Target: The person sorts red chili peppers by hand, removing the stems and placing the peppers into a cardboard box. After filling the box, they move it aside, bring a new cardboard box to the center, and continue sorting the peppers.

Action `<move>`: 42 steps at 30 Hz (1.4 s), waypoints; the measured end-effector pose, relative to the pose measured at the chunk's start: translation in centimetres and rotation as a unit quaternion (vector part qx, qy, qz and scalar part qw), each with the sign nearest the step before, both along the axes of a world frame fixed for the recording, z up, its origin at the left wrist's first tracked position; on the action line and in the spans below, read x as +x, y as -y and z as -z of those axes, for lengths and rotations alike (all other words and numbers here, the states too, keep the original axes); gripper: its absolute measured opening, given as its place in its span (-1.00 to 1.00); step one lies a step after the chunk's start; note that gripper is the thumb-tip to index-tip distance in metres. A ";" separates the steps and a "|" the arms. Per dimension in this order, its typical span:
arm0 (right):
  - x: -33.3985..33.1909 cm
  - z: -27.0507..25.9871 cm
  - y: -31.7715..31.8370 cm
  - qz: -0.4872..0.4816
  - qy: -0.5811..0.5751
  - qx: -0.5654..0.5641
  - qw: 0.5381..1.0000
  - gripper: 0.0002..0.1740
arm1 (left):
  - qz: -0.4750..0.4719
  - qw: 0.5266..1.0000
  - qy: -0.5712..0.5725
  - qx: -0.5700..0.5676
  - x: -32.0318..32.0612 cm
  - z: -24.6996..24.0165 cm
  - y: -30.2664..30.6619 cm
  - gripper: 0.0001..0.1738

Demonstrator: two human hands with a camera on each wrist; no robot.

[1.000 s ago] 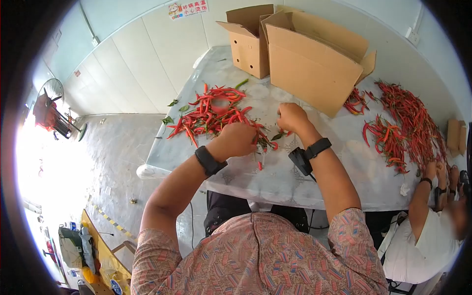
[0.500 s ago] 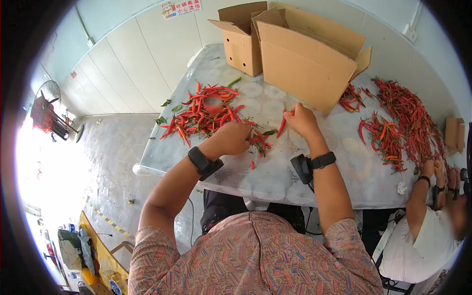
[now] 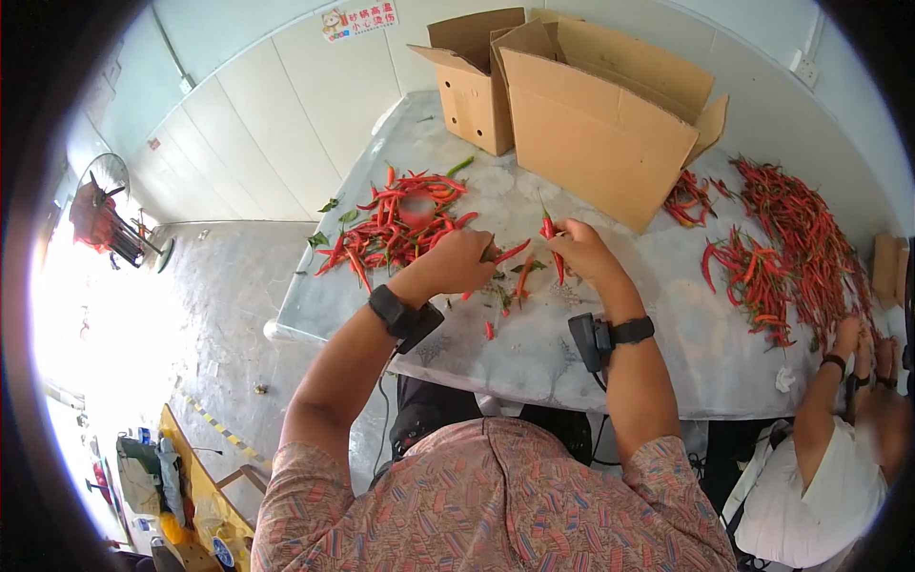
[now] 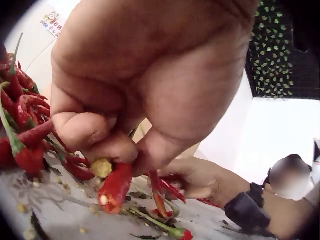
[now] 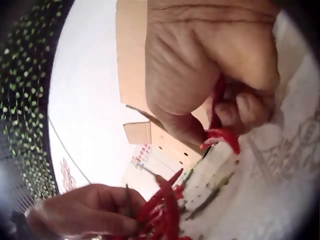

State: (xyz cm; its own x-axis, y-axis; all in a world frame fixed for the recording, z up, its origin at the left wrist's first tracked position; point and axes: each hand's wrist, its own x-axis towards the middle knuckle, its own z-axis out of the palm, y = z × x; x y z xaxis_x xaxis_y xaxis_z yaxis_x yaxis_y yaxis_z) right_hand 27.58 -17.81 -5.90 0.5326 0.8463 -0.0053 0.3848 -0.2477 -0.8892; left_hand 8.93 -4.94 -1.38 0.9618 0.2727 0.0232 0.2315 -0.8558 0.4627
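Observation:
In the head view my left hand point(image 3: 460, 262) is at the right edge of a loose pile of red chilies point(image 3: 400, 214), fingers curled. Up close in the left wrist view, the left hand point(image 4: 145, 85) pinches a red chili piece point(image 4: 116, 190) with a broken end between thumb and fingers. My right hand point(image 3: 583, 253) holds red chilies, one with its green stem pointing up. The right wrist view has the right hand point(image 5: 215, 65) curled round a red chili point(image 5: 222, 137). Between the hands lie a few chilies point(image 3: 524, 276) and scraps.
Two open cardboard boxes point(image 3: 600, 129) point(image 3: 474, 95) stand at the table's back. More red chilies point(image 3: 801, 238) are heaped at the right, where another person point(image 3: 820, 458) sits with hands at the heap. A small red piece point(image 3: 490, 331) lies near the front edge.
The right hand has come away from the table middle with chilies, now lower and closer to the left hand than half a second ago. Chilies now stick out beside the left hand.

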 end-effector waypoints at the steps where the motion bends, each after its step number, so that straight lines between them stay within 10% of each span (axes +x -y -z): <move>1: -0.2 -0.5 0.2 -0.028 -0.150 -0.002 0.988 -0.64 | -0.013 1.000 0.007 -0.017 0.3 -0.1 0.1 -0.74; 29: -1.3 -0.3 -0.3 -0.111 -0.301 0.023 0.947 -0.56 | 0.023 0.996 -0.050 0.069 3.9 1.9 0.7 -0.64; 42: -2.3 -0.1 -0.9 -0.109 -0.401 0.127 0.901 -0.75 | -0.020 0.958 0.089 -0.273 4.0 -0.9 1.6 -0.71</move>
State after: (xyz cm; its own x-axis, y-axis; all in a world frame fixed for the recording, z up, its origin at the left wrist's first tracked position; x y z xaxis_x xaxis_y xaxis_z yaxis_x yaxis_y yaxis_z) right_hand 25.27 -16.93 -5.76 0.2645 0.9585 -0.1060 -0.3908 0.0060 -0.9204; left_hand 12.88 -6.57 -0.51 0.9445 0.3270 0.0297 0.1340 -0.4666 0.8742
